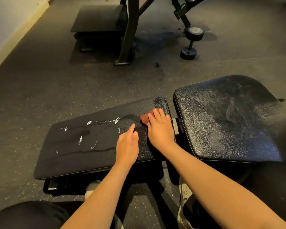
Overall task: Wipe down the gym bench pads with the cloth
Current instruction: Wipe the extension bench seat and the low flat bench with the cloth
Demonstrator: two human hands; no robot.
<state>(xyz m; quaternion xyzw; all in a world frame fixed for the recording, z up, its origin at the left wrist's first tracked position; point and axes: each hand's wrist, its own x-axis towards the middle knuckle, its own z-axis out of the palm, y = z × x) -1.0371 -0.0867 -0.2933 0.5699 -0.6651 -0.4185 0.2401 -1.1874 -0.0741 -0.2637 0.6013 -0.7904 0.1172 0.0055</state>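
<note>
Where the view starts, at the bottom edge, legs: a knee in dark trousers [28,215] sits at lower left, and a pale shoe [185,194] rests on the floor under the pads.
Arms: two bare forearms reach forward from the bottom edge, side by side.
Left hand [127,146]: lies palm down on the long pad, near its right end. Its fingers are released, straight and close together, holding nothing.
Right hand [161,129]: just beside the left hand and a little farther off. Its fingers are nearly straight, laid over the cloth and pressing it down, not clenched round it.
Cloth [144,119]: small, reddish brown and bunched. It lies on the long pad near the far right corner, mostly under the right fingers, with its left edge poking out.
Long pad [89,156]: black and textured, running left to right. White streaks [80,140] are scattered over its left and middle parts, and a dark, wet-looking trail leads toward the cloth.
Wide pad [229,121]: black and glossy, to the right of the long pad across a narrow gap, with pale hazy smears over its surface.
Gap: a bit of pale metal frame [175,126] shows between the pads.
Floor [56,80]: dark grey with light speckles.
Far floor: a dumbbell [191,42] at upper right, a black metal upright [129,30] near the middle, and a low black platform [97,19] just left of it.
Wall [7,22]: pale, with a light baseboard, along the left edge.
</note>
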